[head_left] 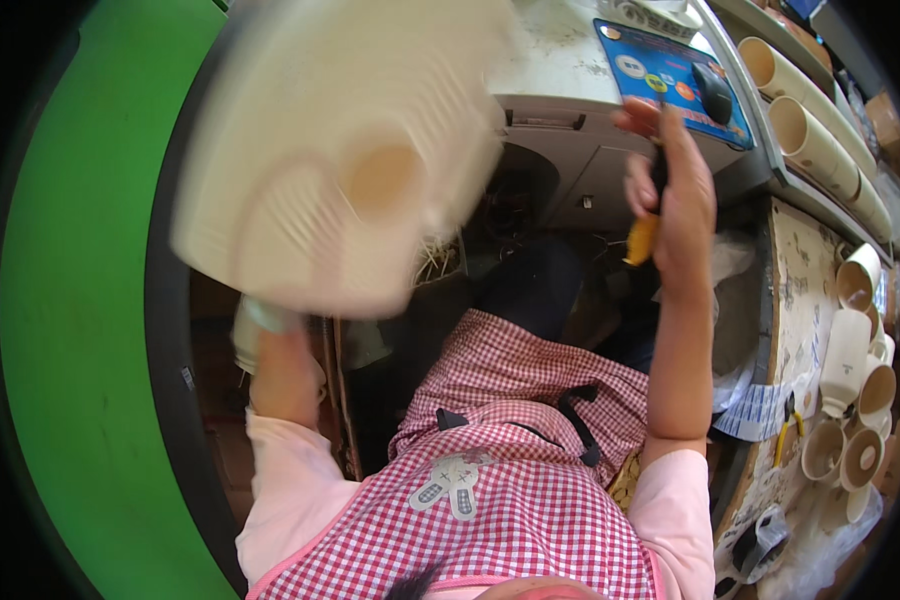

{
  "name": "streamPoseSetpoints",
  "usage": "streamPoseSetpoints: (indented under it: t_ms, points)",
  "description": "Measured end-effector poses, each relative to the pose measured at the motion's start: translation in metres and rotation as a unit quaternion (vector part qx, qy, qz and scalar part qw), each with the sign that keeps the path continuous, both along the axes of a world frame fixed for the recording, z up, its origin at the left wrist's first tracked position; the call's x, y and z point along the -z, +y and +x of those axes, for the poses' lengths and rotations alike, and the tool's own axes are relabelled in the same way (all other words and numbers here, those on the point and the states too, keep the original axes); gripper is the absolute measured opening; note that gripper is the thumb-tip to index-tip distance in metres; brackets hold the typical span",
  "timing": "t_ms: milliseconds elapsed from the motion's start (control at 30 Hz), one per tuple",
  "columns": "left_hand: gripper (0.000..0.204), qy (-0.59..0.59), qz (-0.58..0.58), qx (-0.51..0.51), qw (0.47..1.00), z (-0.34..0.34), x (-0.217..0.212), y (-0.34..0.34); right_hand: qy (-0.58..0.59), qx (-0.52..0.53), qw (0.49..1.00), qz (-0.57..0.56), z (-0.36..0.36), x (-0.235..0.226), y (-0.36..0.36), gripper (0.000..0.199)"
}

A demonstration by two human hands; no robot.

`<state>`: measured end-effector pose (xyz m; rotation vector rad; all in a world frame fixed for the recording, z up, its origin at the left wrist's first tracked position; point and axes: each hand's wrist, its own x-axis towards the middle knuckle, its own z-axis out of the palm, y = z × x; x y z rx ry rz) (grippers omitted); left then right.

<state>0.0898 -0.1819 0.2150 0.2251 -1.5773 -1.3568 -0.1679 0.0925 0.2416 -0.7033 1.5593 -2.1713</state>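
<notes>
The large cream moulded tray (340,150) looks like matt pressed pulp or plastic with fine ribs, though blur hides its exact finish. The stacked cream cups (815,140) appear to be smooth matt paper with tan insides. The red-and-white checked apron (530,470) is woven cloth, soft and matt, worn over pink knit sleeves (280,490). The grey machine housing (560,80) is painted metal, dull and scuffed, carrying a glossy blue control panel (670,70). The counter (800,260) is bare, stained wood.
</notes>
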Motion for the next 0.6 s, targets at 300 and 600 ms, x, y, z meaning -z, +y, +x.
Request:
streamPoseSetpoints:
  t_ms: [300, 600]
  points:
    - [0.031, -0.450, -0.498, -0.331, 0.663, -0.196, -0.150, -0.253, -0.142, 0.010, 0.984, 0.111, 0.007, 0.071, 0.072, 0.032]
    - [0.036, -0.275, -0.251, -0.184, 0.910, -0.211, -0.106, -0.263, -0.174, 0.088, 0.970, 0.143, 0.018, 0.095, 0.146, 0.029]
